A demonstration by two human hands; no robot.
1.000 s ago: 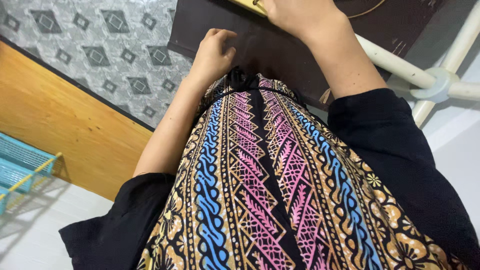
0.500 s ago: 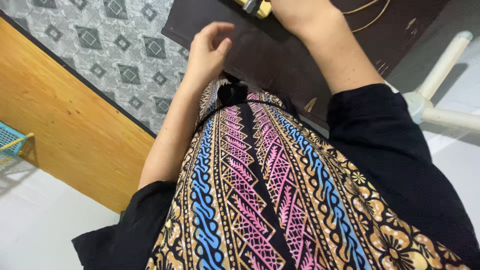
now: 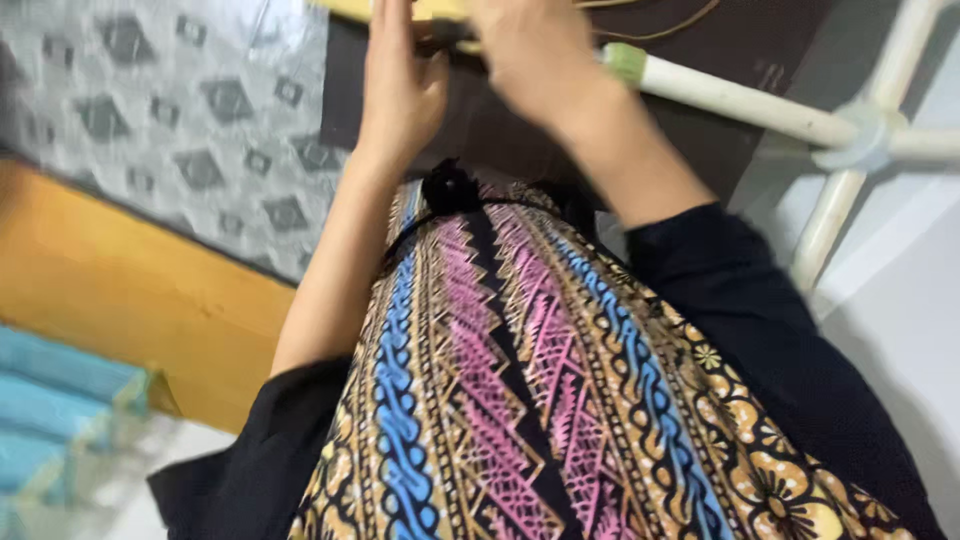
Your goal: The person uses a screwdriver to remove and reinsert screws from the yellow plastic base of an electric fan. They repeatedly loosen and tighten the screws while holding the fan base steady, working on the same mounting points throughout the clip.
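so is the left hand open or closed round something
Open, as far as shows: the left hand has its fingers raised straight beside the yellow thing at the top edge. The frame is blurred, so any touch cannot be told.

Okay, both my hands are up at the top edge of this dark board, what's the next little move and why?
Probably steady the yellow piece with the left hand before the right hand does more. Both hands meet there at the top of the dark board, but the view is blurred and cut off, so neither grip can be confirmed.
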